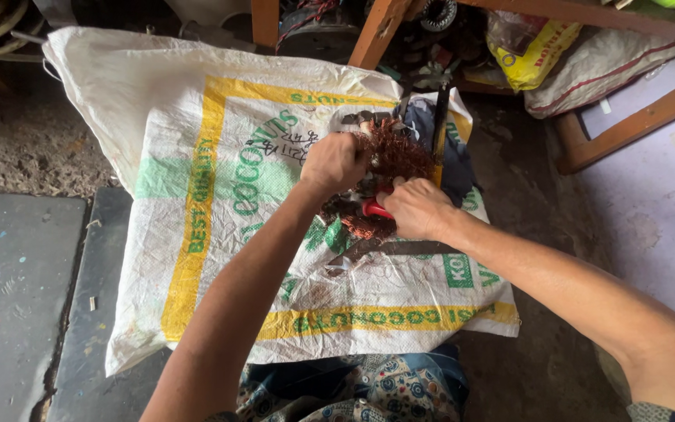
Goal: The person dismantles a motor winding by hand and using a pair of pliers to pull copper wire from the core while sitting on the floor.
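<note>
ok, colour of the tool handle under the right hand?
Red handle, partly covered by the right hand; only the head view shows it.

- A large white woven sack (220, 180), bordered in yellow with green printing, lay flat across the floor's middle.
- A crumpled yellow plastic bag (537, 51) with red print sat under the wooden bench, upper right.
- A white sack (599, 70) with red stripe lay just beside it.

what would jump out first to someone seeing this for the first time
The large white woven sack with yellow and green borders, spread over the floor, fills the middle of the view. At its upper centre, the left hand grips a tangled reddish-brown bundle of wire, while the right hand just below holds a red-handled tool. Wooden legs and clutter stand behind.
</note>
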